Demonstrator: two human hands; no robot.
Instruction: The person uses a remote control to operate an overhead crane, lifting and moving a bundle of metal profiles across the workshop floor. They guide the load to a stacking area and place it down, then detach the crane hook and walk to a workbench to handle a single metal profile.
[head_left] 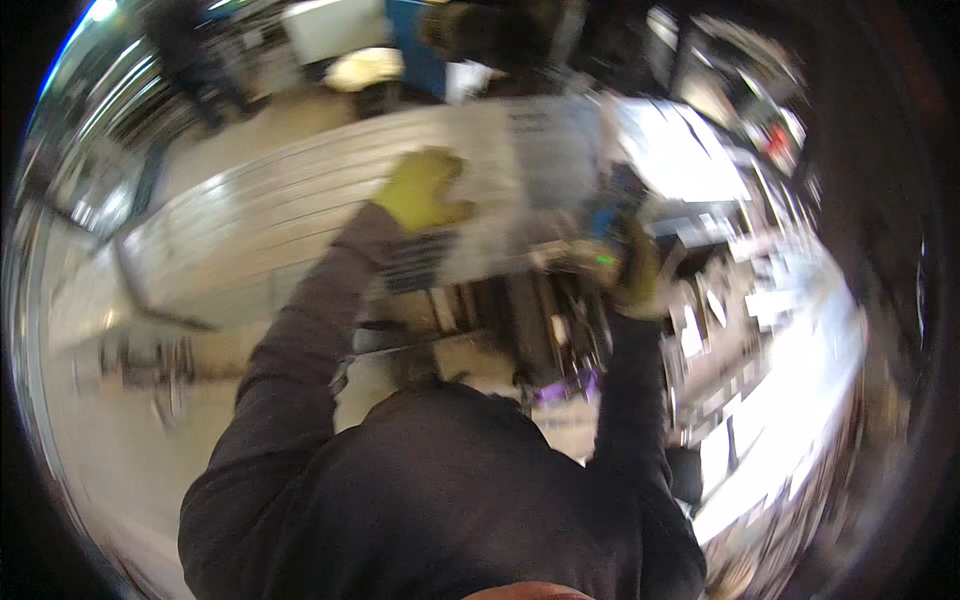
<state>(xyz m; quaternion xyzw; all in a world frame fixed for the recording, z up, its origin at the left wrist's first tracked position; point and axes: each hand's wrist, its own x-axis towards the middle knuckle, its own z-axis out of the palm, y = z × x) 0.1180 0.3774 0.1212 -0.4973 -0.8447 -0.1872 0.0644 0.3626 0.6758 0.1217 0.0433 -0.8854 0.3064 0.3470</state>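
The whole picture is smeared by motion. My left hand [424,190], in a yellow-green glove, lies on a long pale package [290,190] that looks wrapped in clear film with dark print. Its thumb and fingers are apart. To the right, my gloved right hand [640,275] is closed round a blue and black hand-held tool [606,222] with a small green spot of light. The tool is at the package's right end; whether it touches the wrap I cannot tell, and its exact kind is blurred.
A bright white sheet [680,150] lies beyond the tool. Cluttered shelving or racks [730,310] with many pieces stand at the right. A purple item [568,388] is below the package. Toward the far left a person [200,60] in dark clothes stands on the floor.
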